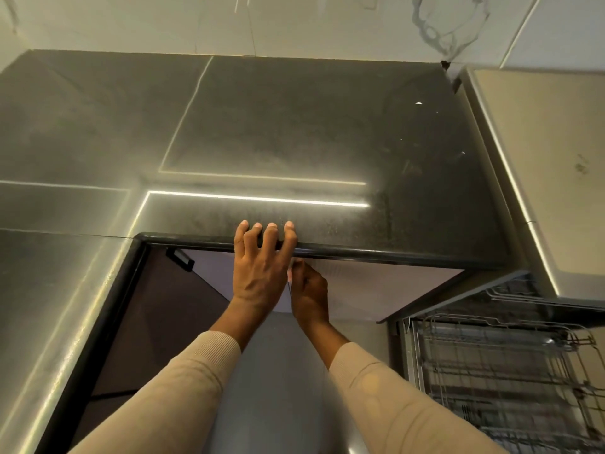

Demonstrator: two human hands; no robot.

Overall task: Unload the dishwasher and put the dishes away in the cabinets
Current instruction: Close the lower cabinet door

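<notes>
While left hand [258,273] fingers curl over countertop [294,126] edge, right hand [309,296] beneath, fingers unclear, dishwasher rack [491,371] beside

The dishwasher's grey wire rack [504,371] stands pulled out, low on the right, with a second wire rack [510,294] above it. Just left, a pale cabinet front [360,286] sits under the counter edge [393,252].

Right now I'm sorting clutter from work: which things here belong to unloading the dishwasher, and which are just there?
Job: wire dishwasher rack, pulled out; pale cabinet panel under the counter, where the right hand reaches.
Just there: dark countertop, its edge hooked by the left hand; marbled wall tiles; grey panel at right.
</notes>
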